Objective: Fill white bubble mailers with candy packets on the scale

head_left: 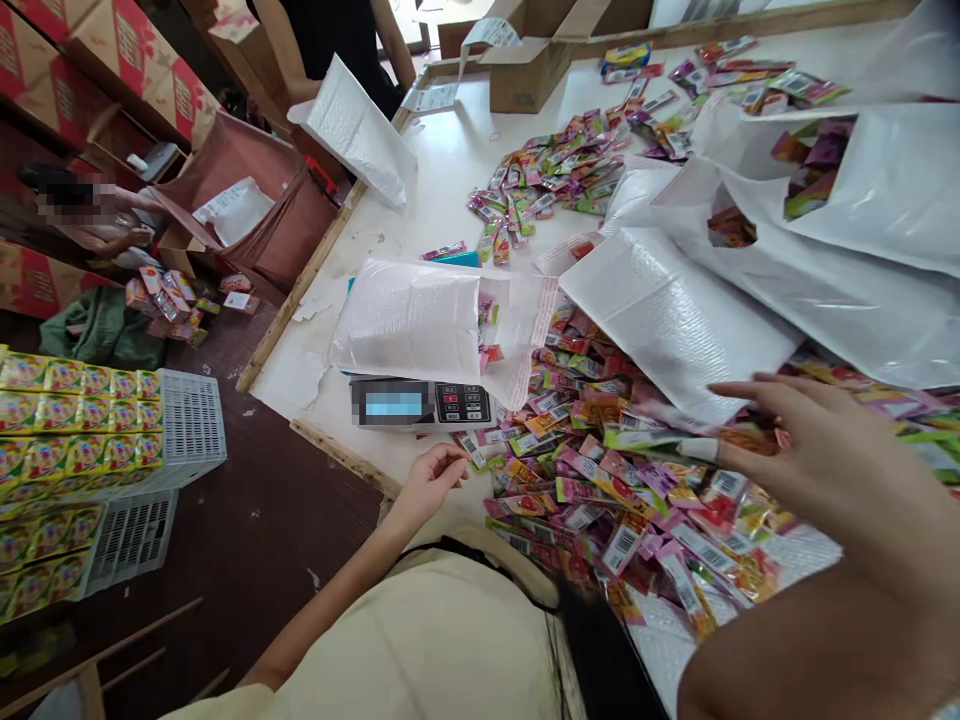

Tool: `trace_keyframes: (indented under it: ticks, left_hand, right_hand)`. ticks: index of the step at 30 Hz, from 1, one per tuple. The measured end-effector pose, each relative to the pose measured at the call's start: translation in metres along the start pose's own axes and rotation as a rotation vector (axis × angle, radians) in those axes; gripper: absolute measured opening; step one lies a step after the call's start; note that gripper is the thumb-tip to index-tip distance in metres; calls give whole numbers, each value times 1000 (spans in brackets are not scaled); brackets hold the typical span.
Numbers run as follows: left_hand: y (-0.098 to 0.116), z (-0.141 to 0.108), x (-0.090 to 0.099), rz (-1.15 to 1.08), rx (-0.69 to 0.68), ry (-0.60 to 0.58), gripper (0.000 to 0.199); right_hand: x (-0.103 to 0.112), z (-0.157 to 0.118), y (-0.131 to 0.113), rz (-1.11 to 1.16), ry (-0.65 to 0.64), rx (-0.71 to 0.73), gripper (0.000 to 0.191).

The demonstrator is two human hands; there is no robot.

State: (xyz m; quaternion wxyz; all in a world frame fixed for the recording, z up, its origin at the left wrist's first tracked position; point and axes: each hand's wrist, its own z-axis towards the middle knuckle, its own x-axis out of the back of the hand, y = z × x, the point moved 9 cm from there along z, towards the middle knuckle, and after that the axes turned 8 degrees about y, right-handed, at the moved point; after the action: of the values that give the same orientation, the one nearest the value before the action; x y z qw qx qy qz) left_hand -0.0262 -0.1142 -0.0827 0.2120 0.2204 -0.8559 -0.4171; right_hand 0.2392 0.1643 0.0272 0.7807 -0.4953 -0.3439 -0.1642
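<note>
A white bubble mailer [409, 315], its open end facing right with candy packets showing inside, lies on a digital scale [420, 404]. Just below the scale, my left hand [435, 482] hovers at the table edge with fingers curled, and what they hold, if anything, cannot be made out. My right hand [795, 440] is over the heap of small candy packets [622, 480], fingers spread, a whitish wrap on one fingertip. Near its fingers lies another white mailer [675, 310]. More filled mailers [817, 240] lie at the right, packets visible through their openings.
Another packet pile [555, 170] and a cardboard box [529, 75] are farther back. A person in black [337, 40] stands behind the table by an upright white mailer [360, 130]. Another person [82, 210] is at the left, above plastic crates [193, 415].
</note>
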Motion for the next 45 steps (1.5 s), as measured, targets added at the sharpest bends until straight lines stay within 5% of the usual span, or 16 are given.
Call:
trace_keyframes:
  ticks: [4,8,13,18,29,35,39,45]
  left_hand:
    - [0,-2,-8,1,-17,-53,49]
    - [1,-2,4,-1,-18,6,50]
    - [-2,-1,10,-15,15,33,53]
    - [-6,5,8,-15,24,13,58]
    - [-10,8,-2,-21,7,-34,56]
    - [-11,5,-1,-11,-8,-37,55]
    - [-7,0,1,35,-36,-54,51]
    - [-11,-7,3,57,-25,-39,49]
  right_hand:
    - [-21,5,-30,3,-22,-12,34]
    - [-92,28,-84,325,-167,62,23]
    - [-186,49,-149,485,-357,235,39]
    - [-226,54,-190,528,-432,351,25]
    - [-146,62,-144,461,-195,206,12]
    - [-64,31,-68,491,-73,-51,15]
    - [-17,-1,-12,291,-54,-182,22]
    - [-23,-27,38,-82,-189,-184,27]
